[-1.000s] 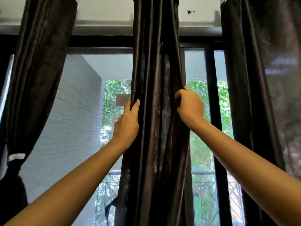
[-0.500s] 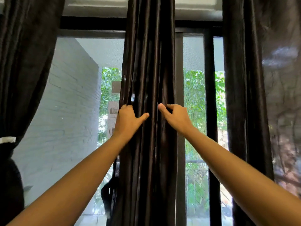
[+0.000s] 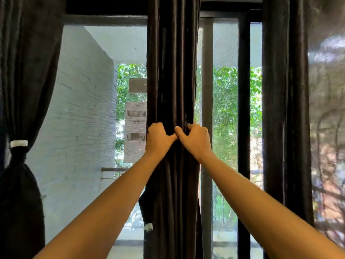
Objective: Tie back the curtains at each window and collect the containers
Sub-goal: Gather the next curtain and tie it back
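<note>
A dark satin middle curtain (image 3: 171,71) hangs bunched in front of the window. My left hand (image 3: 158,139) grips its left side and my right hand (image 3: 196,140) grips its right side, thumbs touching at the front, squeezing the folds together. A dark tie strap with a white tip (image 3: 147,219) dangles behind the curtain at its lower left. The left curtain (image 3: 24,71) is tied back with a white band (image 3: 18,143). No containers are in view.
A third dark curtain (image 3: 283,109) hangs loose at the right, with reflective glass beyond it. Black window frame bars (image 3: 243,109) stand between the curtains. Outside are a white brick wall (image 3: 78,118) and green foliage.
Both hands slid down the middle curtain and closed in toward each other, from its outer edges to meeting at the front, gathering the fabric tighter. The view tilted downward.
</note>
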### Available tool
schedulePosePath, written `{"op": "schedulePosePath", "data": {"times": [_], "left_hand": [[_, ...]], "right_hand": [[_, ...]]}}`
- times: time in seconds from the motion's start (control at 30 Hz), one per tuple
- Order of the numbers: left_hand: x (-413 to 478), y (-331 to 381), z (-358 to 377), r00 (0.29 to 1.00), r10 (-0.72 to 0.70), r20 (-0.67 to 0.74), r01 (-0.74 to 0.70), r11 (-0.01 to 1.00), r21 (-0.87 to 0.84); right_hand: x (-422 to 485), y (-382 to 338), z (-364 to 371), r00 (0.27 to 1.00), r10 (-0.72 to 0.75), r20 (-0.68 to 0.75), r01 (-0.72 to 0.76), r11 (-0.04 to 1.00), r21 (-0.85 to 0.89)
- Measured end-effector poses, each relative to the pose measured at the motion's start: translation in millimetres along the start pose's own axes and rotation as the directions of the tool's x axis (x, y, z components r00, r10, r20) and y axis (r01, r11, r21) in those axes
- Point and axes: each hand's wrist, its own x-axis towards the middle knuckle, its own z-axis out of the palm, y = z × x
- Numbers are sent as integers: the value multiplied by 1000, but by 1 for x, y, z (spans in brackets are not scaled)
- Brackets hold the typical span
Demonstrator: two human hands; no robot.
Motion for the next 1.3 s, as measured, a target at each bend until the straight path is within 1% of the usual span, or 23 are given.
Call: {"op": "schedulePosePath", "data": {"times": [0.1, 0.13, 0.2, 0.3, 0.43, 0.5, 0.6, 0.7, 0.77, 0.87, 0.97, 1.03, 1.17, 1.3], "left_hand": [[-8, -1, 4, 1000, -1, 27, 1, 1000, 8], [-10, -3, 7, 999, 2, 43, -2, 1000, 8], [-15, -7, 12, 997, -8, 79, 8, 1000, 3], [-17, -7, 20, 995, 0, 103, 3, 1000, -24], [-15, -5, 25, 993, -29, 113, 35, 998, -55], [-21, -6, 29, 993, -40, 111, 50, 995, -89], [-35, -5, 33, 996, -39, 84, 46, 996, -78], [-45, -6, 35, 998, -26, 50, 25, 1000, 4], [-48, -9, 38, 999, -27, 18, 27, 1000, 8], [-57, -12, 40, 998, -15, -63, 11, 998, -58], [-70, -16, 41, 991, -19, -130, 5, 994, -109], [-77, -24, 46, 989, -41, -144, 23, 992, -124], [-100, -40, 58, 985, -89, -146, 66, 985, -161], [-127, -42, 58, 976, -102, -192, 62, 977, -205]], "right_hand": [[-9, 15, 7, 992, 119, -41, -117, 992, 36], [-12, 21, 10, 987, 151, -46, -150, 988, 28], [-20, 36, 17, 985, 169, -42, -170, 985, -21], [-37, 49, 25, 991, 134, -4, -134, 990, -52], [-53, 55, 29, 999, 36, -22, -35, 998, 48], [-58, 56, 30, 1000, -3, -28, 5, 998, 55], [-62, 58, 28, 1000, 0, -19, 1, 999, 45], [-66, 55, 25, 1000, 16, 10, -17, 992, 125], [-68, 55, 27, 999, 14, 40, -20, 989, 145], [-73, 56, 32, 1000, 21, 20, -24, 991, 133], [-81, 56, 37, 998, 67, 2, -67, 989, 129], [-87, 54, 39, 996, 89, 4, -88, 984, 153], [-99, 46, 40, 999, 49, 7, -50, 986, 158], [-111, 44, 40, 998, 66, -6, -65, 992, 105]]}}
